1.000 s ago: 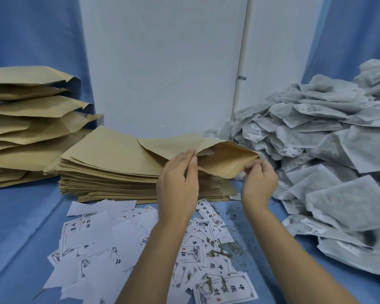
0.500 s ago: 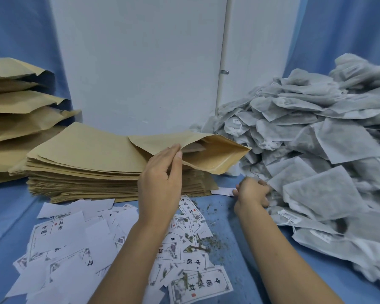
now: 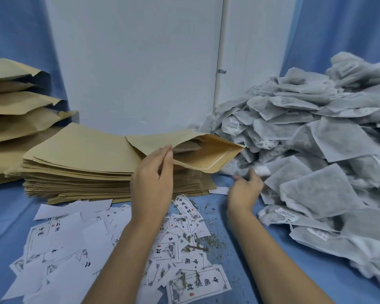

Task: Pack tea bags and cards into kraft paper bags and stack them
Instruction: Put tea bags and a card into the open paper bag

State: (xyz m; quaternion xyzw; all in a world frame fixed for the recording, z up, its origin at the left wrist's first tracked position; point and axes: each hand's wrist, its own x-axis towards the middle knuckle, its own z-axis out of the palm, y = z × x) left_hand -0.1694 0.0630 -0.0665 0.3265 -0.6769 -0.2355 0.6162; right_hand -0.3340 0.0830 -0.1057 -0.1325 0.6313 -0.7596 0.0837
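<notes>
My left hand [image 3: 152, 185] pinches the upper lip of a kraft paper bag [image 3: 198, 154] and holds its mouth open toward the right, above a flat stack of empty kraft bags [image 3: 79, 163]. Something pale lies inside the open bag. My right hand [image 3: 246, 189] reaches into the near edge of a big heap of grey tea bags [image 3: 316, 150], fingers spread and touching the bags; no bag is clearly gripped. White printed cards [image 3: 123, 244] lie scattered on the blue table in front of me.
Filled kraft bags [image 3: 18, 110] are piled at the far left. Loose tea crumbs [image 3: 211, 238] litter the blue cloth [image 3: 246, 273] between cards and heap. A white wall panel with a pipe [image 3: 219, 62] stands behind.
My right hand let go of the bag's lower lip and moved right and down into the tea bag heap. My left hand keeps the bag open. The view shifted slightly right.
</notes>
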